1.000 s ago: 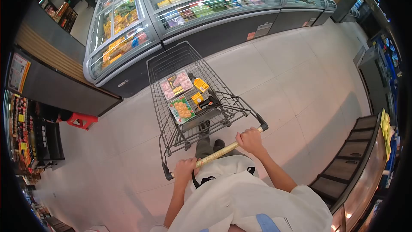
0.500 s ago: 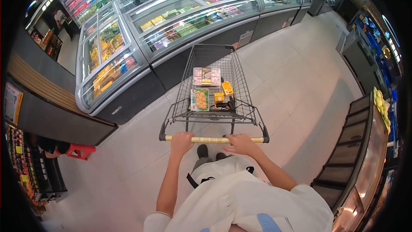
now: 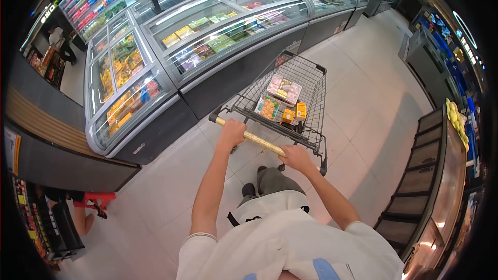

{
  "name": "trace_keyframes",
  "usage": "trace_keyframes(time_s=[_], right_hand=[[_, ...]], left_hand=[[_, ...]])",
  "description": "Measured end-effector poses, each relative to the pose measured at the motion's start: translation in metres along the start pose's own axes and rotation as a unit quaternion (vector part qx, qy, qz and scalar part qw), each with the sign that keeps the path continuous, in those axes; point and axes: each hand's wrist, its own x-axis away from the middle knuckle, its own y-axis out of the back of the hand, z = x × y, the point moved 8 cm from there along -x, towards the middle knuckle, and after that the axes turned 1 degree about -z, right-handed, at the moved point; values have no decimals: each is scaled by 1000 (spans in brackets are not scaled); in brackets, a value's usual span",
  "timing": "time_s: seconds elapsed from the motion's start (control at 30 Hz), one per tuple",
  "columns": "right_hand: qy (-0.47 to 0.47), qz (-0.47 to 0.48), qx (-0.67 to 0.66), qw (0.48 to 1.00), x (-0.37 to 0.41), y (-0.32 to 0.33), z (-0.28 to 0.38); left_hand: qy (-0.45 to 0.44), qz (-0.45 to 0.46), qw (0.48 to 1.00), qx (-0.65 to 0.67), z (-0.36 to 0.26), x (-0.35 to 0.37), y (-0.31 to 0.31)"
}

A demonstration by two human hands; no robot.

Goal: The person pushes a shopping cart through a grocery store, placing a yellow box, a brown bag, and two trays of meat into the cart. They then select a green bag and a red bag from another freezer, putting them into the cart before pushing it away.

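My left hand (image 3: 232, 134) is wrapped round the yellow handle (image 3: 264, 143) of a wire shopping cart (image 3: 317, 93), near its left end. Toward the right end of the same bar, my right hand (image 3: 297, 157) is closed on it. The cart stands in front of me, angled to the right. In its basket lie a clear-topped tray of pinkish food (image 3: 284, 88) with a dark label and a green-edged pack of orange-brown food (image 3: 268, 107). Two small yellow boxes (image 3: 301, 110) sit beside them, next to a dark item I cannot make out.
Glass-topped freezers (image 3: 228, 46) run along the left and ahead, close to the cart's front. A wooden produce stand (image 3: 415, 181) is on the right. At lower left, a person's leg shows by a red stool (image 3: 98, 199); another person is farther back.
The cart has swung clockwise, its front now pointing to the right, and its handle slants down to the right. My left hand moved forward; the right hand now wraps more fully round the bar.
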Motion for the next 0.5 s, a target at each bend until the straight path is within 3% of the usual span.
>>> trace_keyframes(time_s=[0.5], right_hand=[[-69,-30,71,995,-59,57,-136]], left_hand=[[-68,-14,997,24,-25,-178,-6]])
